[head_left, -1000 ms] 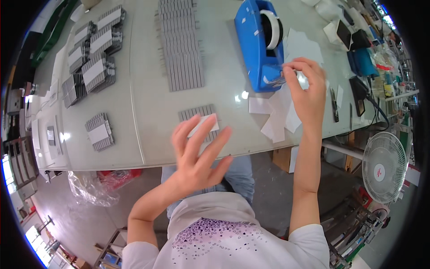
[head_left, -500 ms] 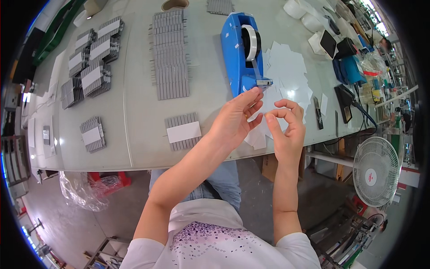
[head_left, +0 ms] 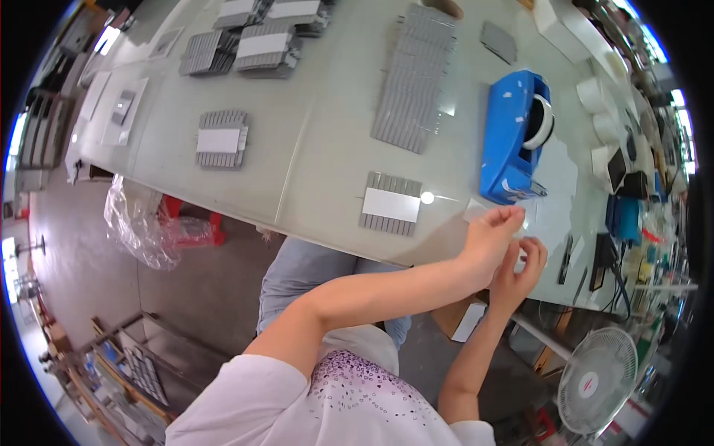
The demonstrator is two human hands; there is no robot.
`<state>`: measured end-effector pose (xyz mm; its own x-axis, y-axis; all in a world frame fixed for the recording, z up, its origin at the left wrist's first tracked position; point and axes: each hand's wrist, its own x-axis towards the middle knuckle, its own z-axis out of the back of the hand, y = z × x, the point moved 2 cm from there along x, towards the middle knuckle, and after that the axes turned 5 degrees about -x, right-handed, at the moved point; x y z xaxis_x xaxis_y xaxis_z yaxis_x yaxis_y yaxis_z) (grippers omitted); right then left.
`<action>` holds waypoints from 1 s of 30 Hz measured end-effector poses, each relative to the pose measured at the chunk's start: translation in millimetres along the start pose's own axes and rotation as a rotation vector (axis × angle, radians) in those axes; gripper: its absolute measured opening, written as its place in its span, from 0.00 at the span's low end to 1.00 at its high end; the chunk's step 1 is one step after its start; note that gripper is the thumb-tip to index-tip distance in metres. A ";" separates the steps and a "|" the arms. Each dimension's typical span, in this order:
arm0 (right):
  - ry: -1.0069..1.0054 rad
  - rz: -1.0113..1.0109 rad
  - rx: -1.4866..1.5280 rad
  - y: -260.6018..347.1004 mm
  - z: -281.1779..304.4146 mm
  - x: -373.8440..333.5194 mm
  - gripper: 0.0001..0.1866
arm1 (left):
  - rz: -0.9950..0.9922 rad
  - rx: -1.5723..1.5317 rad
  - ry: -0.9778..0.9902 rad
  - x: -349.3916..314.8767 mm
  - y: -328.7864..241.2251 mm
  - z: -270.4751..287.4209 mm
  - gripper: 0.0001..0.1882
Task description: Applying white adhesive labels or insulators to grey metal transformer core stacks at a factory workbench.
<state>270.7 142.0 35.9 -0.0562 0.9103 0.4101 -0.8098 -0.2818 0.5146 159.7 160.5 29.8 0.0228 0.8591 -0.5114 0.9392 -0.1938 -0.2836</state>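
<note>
The left hand [head_left: 487, 241], its fingers pinched together, and the right hand [head_left: 520, 276], half curled, are close together over the near right of the table [head_left: 335, 167], just near of the blue tape dispenser [head_left: 500, 141] (whether either holds anything, I cannot tell). Left of them, the grey bundle [head_left: 392, 183] under a white card [head_left: 390, 205] lies by the near edge. Wide tabletop separates it from a smaller bundle [head_left: 221, 160] farther left.

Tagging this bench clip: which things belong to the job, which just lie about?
Likely job:
- blue plastic tape dispenser
- grey slatted bundle nearest the hands
- white rectangular card

Likely just lying about:
- white round caged fan
- crumpled clear plastic bag
- slim black tool
</note>
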 end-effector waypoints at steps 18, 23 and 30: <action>0.367 -0.016 0.586 110.7 -22.4 -44.2 0.09 | -0.250 0.932 0.109 -149.2 -141.9 116.9 0.06; 0.357 0.206 0.495 111.1 -41.5 -47.8 0.10 | -0.955 1.623 0.176 -139.5 -141.4 128.8 0.12; 0.253 0.472 0.333 120.5 -62.9 -55.8 0.12 | -1.298 1.824 0.152 -129.6 -120.4 142.1 0.13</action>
<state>139.5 76.3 27.6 -0.5325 0.6969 0.4804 -0.4415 -0.7129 0.5449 -5.1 5.2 15.0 -0.0508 0.8432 0.5352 -0.7623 0.3134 -0.5662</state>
